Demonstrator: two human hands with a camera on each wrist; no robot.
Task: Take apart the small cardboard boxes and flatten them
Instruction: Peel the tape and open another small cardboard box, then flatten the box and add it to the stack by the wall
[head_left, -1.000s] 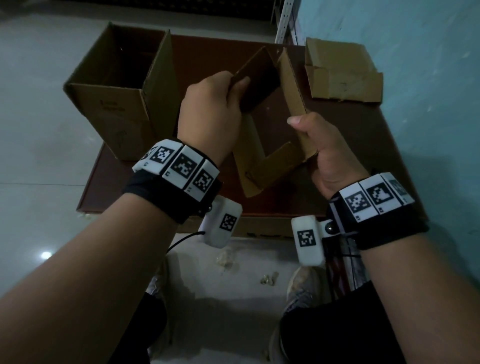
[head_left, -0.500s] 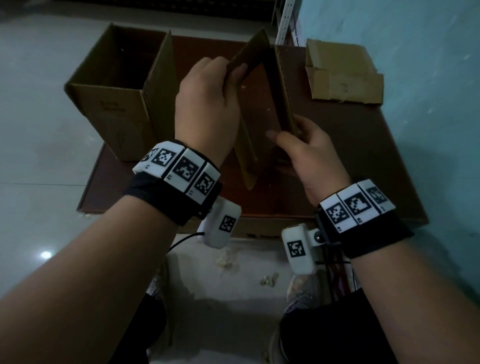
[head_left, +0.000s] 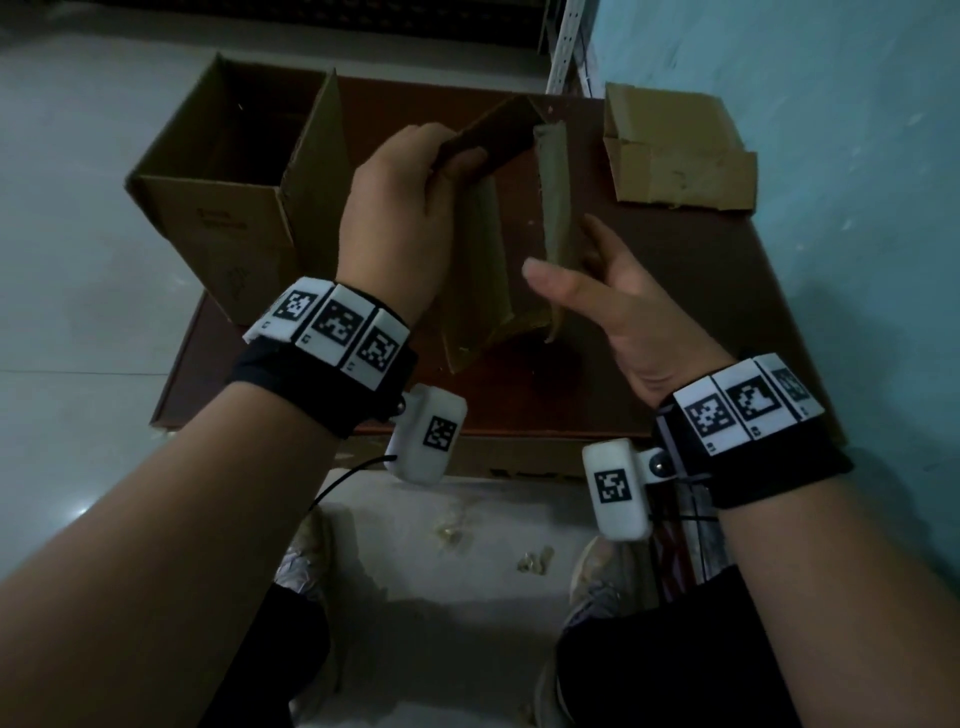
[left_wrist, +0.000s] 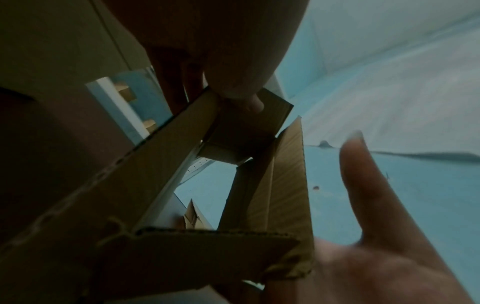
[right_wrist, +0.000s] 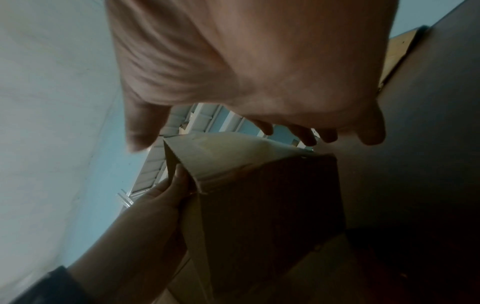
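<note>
A small brown cardboard box (head_left: 488, 270) is held upright above the brown board, squeezed into a narrow sleeve with both ends open. My left hand (head_left: 452, 156) pinches its top left panel between thumb and fingers; the thumb (left_wrist: 241, 96) presses on the inside. My right hand (head_left: 571, 260) is open at the right panel (head_left: 553, 208), with straight fingers behind it and the thumb in front. I cannot tell whether it touches. The right wrist view shows the spread palm (right_wrist: 259, 72) above the box (right_wrist: 259, 195), with the left hand (right_wrist: 155, 205) on the box's far side.
A large open cardboard box (head_left: 223, 182) stands at the board's left edge. A partly folded cardboard piece (head_left: 670, 156) lies at the back right. The brown board (head_left: 701, 322) sits on a pale floor, close to a blue wall (head_left: 831, 156) on the right.
My right hand has let go of the right panel and spread open. The box went from a wide open shape to a narrow sleeve; the left hand has kept its grip.
</note>
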